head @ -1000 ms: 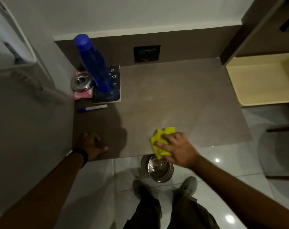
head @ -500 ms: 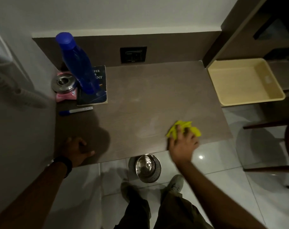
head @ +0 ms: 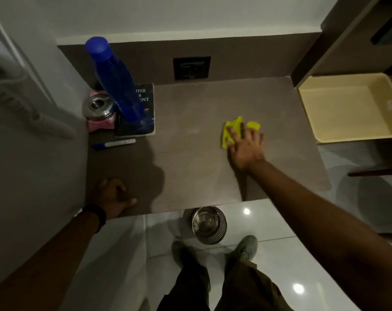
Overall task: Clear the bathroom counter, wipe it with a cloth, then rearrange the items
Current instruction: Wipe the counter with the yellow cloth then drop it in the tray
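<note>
My right hand presses a crumpled yellow cloth flat onto the brown counter, right of its middle. My left hand rests on the counter's front left corner with its fingers curled and nothing in it. At the back left stand a tall blue bottle, a dark book under its base, a steel lidded container on something pink, and a blue-capped marker lying in front of them.
An empty cream tray sits to the right of the counter. A steel waste bin stands on the tiled floor below the front edge, by my feet. A black wall socket is behind the counter. A dark chair is at right.
My right hand has slid the cloth from the counter's front edge rightward, then back away from me toward the middle right. The left hand has stayed in place.
</note>
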